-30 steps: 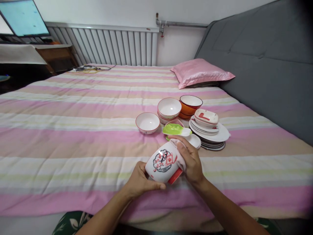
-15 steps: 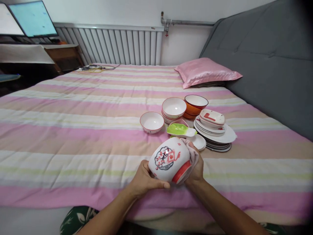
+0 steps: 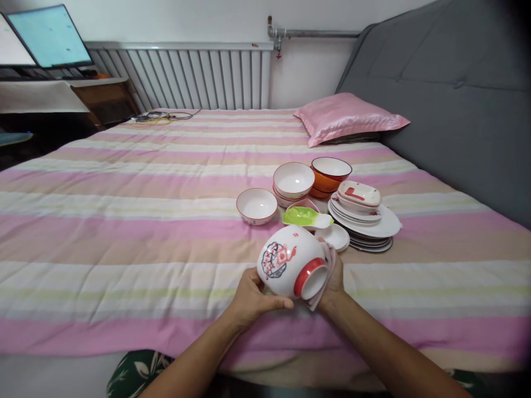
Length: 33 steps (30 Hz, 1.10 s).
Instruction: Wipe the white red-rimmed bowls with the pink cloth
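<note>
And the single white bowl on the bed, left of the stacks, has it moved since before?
No. Against the striped bedspread and stacked white bowls, the single white bowl keeps its place; the camera view shifted.

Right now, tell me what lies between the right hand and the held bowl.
In the head view, a pinkish cloth lies between the right hand and the held bowl.

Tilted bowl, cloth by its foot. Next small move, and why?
I'd probably run the cloth around the bowl's red foot: the right hand holds the cloth right beside it, the foot is turned outward and exposed, and the left hand supports the bowl on its other side.
</note>
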Each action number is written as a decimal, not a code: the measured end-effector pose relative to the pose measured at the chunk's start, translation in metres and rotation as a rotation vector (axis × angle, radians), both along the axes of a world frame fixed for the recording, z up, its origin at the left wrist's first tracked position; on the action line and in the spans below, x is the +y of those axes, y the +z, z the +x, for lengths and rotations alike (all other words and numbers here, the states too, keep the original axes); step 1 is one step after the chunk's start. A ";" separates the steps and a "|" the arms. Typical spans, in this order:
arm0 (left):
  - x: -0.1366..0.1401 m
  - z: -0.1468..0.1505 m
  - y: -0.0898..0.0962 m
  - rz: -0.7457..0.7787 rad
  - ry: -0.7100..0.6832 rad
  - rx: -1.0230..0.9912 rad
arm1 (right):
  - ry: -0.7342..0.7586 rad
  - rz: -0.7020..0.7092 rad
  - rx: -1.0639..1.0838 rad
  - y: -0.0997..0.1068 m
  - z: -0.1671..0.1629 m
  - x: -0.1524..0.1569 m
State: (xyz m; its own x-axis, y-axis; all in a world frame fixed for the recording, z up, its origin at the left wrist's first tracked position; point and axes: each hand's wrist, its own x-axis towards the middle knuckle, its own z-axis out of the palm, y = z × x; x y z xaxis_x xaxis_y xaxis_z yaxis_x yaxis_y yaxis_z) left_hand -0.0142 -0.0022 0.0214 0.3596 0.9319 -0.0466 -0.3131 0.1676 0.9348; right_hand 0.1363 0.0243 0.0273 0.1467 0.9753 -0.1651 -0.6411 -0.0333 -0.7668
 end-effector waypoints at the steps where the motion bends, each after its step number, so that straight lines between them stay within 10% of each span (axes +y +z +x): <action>1: 0.002 -0.001 0.001 0.029 0.039 0.002 | 0.024 -0.031 0.074 0.002 0.002 0.002; 17: 0.013 -0.009 0.003 0.165 -0.060 0.035 | -0.213 0.044 -0.248 -0.004 0.006 0.007; 25: 0.012 -0.012 0.001 0.154 0.102 0.271 | -0.146 0.123 -0.524 -0.003 0.003 0.002; 33: 0.010 -0.021 0.008 0.513 0.249 0.663 | 0.038 0.216 -0.734 0.003 0.002 0.005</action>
State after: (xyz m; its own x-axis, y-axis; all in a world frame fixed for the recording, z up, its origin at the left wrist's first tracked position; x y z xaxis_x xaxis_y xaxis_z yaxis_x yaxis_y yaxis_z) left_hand -0.0351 0.0074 0.0297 0.1896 0.9433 0.2725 0.3504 -0.3242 0.8787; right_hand 0.1380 0.0294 0.0308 0.1106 0.9814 0.1568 0.0333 0.1540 -0.9875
